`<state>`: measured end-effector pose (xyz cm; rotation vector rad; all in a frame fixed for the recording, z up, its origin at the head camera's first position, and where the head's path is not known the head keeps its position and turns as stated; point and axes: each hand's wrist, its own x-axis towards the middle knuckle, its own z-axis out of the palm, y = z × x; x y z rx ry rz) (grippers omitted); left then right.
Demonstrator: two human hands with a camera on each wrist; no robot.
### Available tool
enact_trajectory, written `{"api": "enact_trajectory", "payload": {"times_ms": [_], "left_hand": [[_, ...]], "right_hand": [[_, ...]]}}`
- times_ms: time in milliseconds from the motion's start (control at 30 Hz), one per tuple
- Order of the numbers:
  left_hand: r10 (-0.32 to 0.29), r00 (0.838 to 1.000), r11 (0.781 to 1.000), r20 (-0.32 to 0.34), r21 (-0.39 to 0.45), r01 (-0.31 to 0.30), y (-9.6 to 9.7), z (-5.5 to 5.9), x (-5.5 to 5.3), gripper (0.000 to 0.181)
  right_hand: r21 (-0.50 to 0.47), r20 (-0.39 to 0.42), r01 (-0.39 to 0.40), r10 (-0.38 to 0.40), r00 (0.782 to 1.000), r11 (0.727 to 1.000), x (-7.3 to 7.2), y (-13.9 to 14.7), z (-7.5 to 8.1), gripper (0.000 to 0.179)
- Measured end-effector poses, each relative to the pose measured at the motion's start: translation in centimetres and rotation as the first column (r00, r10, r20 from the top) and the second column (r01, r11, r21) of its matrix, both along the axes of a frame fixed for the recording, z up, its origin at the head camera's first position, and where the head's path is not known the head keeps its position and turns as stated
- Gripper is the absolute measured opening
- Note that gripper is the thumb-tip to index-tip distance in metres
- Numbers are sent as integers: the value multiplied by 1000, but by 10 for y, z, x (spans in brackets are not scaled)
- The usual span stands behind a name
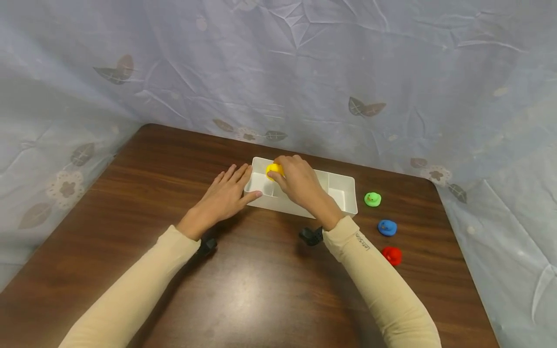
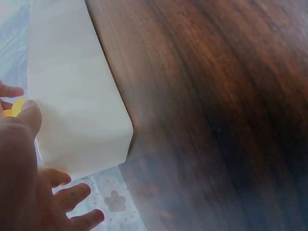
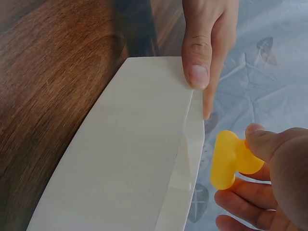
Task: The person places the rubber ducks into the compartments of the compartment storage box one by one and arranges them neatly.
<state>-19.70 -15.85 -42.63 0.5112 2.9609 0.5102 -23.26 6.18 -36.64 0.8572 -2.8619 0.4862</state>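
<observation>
A white divided box stands near the back of the table. My left hand lies along its left end with fingers straight, the thumb on the front rim. Between thumb and fingers, my right hand pinches a yellow rubber duck over the leftmost compartments. In the right wrist view the duck hangs just above the rim level, clear of the box wall. The left wrist view shows the left thumb at the box's edge, with a bit of yellow behind it.
To the right of the box, a green duck, a blue duck and a red duck stand in a row. The brown wooden table meets a pale patterned curtain at the back. Black wrist devices sit under both wrists.
</observation>
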Motion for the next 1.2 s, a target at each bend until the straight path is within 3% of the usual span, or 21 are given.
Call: {"api": "enact_trajectory", "payload": {"times_ms": [500,800,1200], "left_hand": [[3,1000,1000,9,1,-3,-4,1,4,90],[6,1000,1000,11,26,-6,-2,-2,6,89],[-8,1000,1000,-3,23,8,2,1,4,90]], "right_hand": [[62,3,-63,63,998,996,1,-18,-3,37],[96,38,-70,66,997,993,0,-22,-8,40],[168,14,-85,84,996,982,-6,-24,-8,42]]}}
